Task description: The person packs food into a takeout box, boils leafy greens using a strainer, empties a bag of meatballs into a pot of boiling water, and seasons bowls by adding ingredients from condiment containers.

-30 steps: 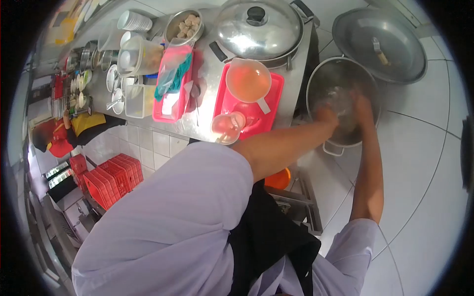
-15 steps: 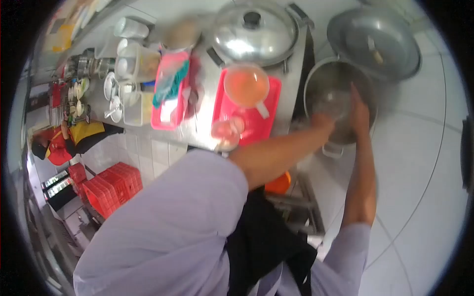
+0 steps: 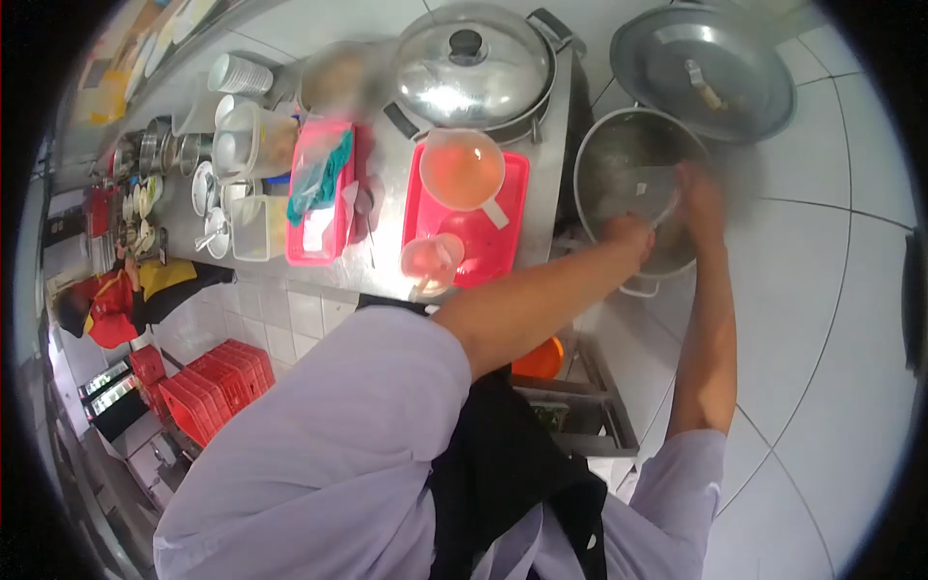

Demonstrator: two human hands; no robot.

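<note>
A large metal pot (image 3: 588, 193) stands at the right, with both hands over its opening. My left hand (image 3: 630, 235) is closed on the near edge of a clear, thin item (image 3: 638, 193) that looks like plastic and lies across the pot's mouth. My right hand (image 3: 698, 198) is at the pot's right side, its fingers closed at the other end of the clear item and somewhat blurred. What lies deeper in the pot is murky and hard to make out.
A wide grey pan (image 3: 764, 87) lies behind the pot. Left of it, the steel table (image 3: 382, 193) bears a lidded pan (image 3: 474, 72), a pink tray (image 3: 512, 242), a measuring jug (image 3: 462, 172) and containers. Red crates (image 3: 217, 382) and a person (image 3: 116, 300) are at far left.
The view has shifted slightly. My hands have risen from deep in the pot, and the clear item now shows stretched between them.
</note>
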